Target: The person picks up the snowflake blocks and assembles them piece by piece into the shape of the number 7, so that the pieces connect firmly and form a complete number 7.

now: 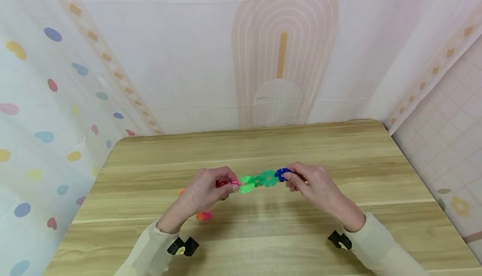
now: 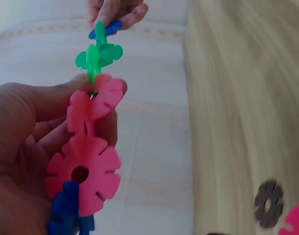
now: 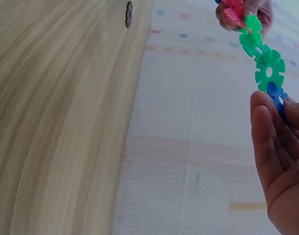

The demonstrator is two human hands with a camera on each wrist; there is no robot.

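Head view: chain of snowflake discs (image 1: pixel 263 179) held above the table (image 1: pixel 339 150), long axis running left-right between both hands. Left hand (image 1: pixel 205 192) pinches the pink end, right hand (image 1: pixel 312 184) pinches the blue end; loose pink disc (image 1: pixel 204 216) lies near-left.

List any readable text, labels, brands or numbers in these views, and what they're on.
None: no words, numbers or brand marks can be read in any view.
Chain of plastic discs: plain, no print.
Table: bare wood grain.
Backdrop: arches, dots and hearts only, no lettering.
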